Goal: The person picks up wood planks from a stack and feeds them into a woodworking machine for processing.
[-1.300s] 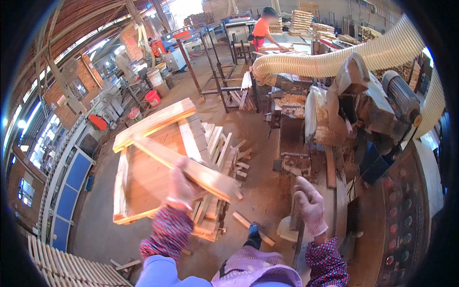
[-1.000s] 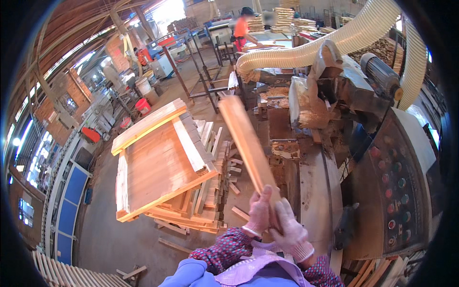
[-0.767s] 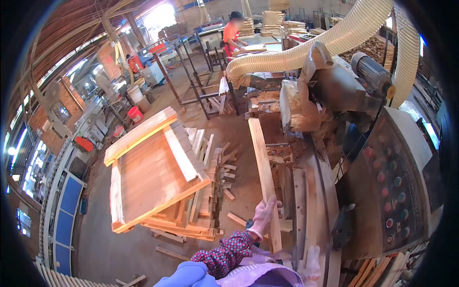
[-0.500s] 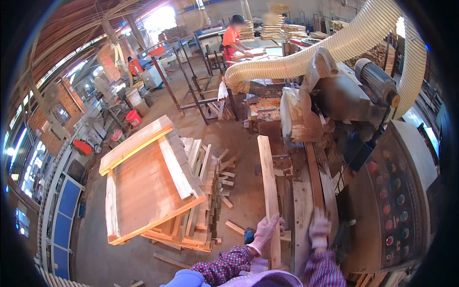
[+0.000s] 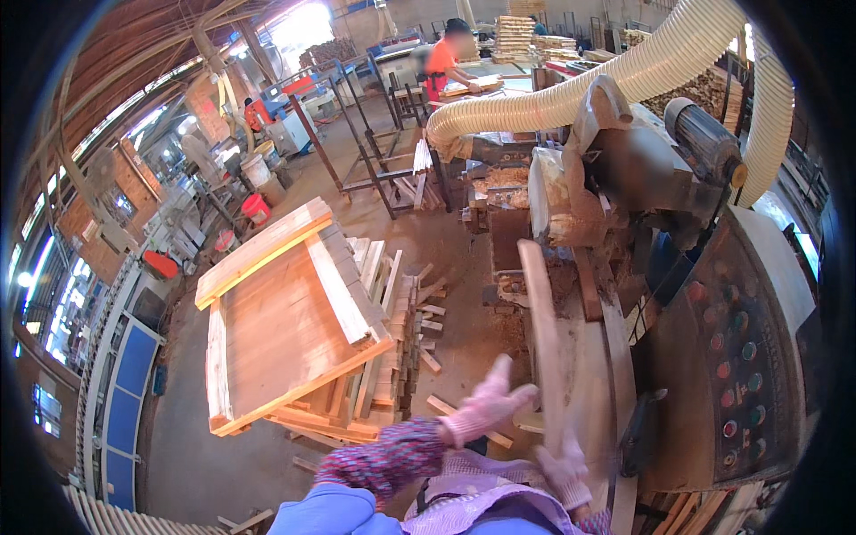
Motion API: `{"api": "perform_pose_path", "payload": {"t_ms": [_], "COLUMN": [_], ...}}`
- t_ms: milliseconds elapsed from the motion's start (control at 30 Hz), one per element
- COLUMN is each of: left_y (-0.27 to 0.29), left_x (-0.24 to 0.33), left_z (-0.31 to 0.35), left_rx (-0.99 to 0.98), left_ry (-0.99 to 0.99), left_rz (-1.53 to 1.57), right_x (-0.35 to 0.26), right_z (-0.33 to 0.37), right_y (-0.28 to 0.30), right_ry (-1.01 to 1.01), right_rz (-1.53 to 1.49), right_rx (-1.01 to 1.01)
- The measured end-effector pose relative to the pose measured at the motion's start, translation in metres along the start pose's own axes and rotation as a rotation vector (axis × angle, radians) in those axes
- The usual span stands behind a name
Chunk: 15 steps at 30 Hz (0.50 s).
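Note:
A pale wooden strip (image 5: 539, 325) extends lengthwise over the machine's left edge, blurred by motion. My right hand (image 5: 566, 473), in a pinkish glove, is closed around its near end; the fingers are somewhat smeared. To the left of the strip, my left hand (image 5: 490, 403), in a pink glove, is off the wood with fingers spread and nothing in them. Farther up the machine bed (image 5: 584, 366), a reddish-brown wooden strip (image 5: 586, 285) lies in the track, its far end hidden under the machine head (image 5: 571, 201).
At left stands a stack of wooden strips (image 5: 379, 357) with a framed board (image 5: 285, 330) on top. A button panel (image 5: 731, 357) is at right, a ribbed hose (image 5: 571, 102) above. Offcuts (image 5: 432, 357) litter the floor. A person in orange (image 5: 439, 67) works far off.
My left hand has let go of the pale strip and opened. My right hand has left the reddish-brown strip and moved back and left to the pale strip's near end.

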<state>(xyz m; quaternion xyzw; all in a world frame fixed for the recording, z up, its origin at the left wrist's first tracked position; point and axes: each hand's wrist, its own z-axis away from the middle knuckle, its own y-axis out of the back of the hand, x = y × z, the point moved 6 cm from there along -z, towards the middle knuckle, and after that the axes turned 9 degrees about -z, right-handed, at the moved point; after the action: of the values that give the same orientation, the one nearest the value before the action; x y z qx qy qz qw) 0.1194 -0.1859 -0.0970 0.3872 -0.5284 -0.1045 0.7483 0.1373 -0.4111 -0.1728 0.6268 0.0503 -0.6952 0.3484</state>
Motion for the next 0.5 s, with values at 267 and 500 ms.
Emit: {"api": "perform_pose_path", "payload": {"t_ms": [267,500], "left_y": [0.415,0.473], "left_x": [-0.283,-0.401], "left_z": [-0.132,-0.224], "left_rx": [0.745,0.922], "left_ry": [0.253,0.201], "left_rz": [1.167,1.631], "right_x": [0.093,0.094], "right_z": [0.040,-0.155], "right_y": [0.040,0.053], "right_ry": [0.100,0.281], "right_rz": [0.847,1.073], "right_rx": [0.273,0.375]}}
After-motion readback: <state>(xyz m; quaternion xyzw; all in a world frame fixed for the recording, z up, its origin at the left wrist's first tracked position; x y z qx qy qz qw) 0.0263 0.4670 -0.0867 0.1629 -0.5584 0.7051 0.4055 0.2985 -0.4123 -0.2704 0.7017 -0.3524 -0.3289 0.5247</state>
